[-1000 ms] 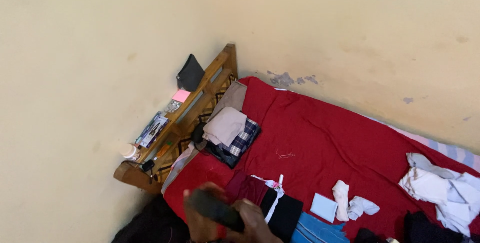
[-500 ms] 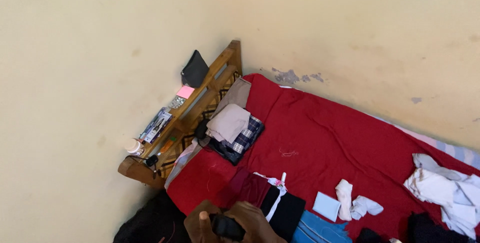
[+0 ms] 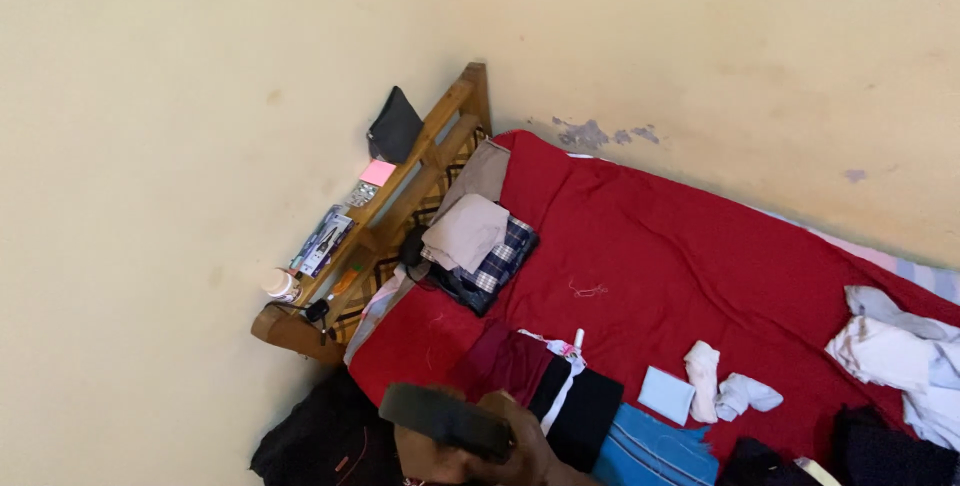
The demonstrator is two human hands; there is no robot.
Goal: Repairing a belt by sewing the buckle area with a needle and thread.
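Cream-painted walls meet in a corner above a bed spread with a red sheet (image 3: 700, 256), and a wooden headboard (image 3: 400, 201) with a shelf runs along the left wall. At the bottom edge of the view a dark, flat, oblong object (image 3: 445, 421) (most likely a phone, though blur leaves this unsure) is held in front of the body, above the near end of the bed. It is gripped by what appears to be the right hand (image 3: 500, 451), whose fingers are wrapped round its right end; the left hand cannot be made out separately, and whether it shares the hold cannot be told. The object is judged rigid, light and rather smooth, so it is best held across its narrow sides, as a slip onto anything hard could damage it. Folded clothes (image 3: 480, 251) are stacked near the headboard, white socks (image 3: 720, 386) and a pale blue cloth (image 3: 665, 394) lie on the sheet, and a dark pouch (image 3: 395, 126) is propped on the shelf.
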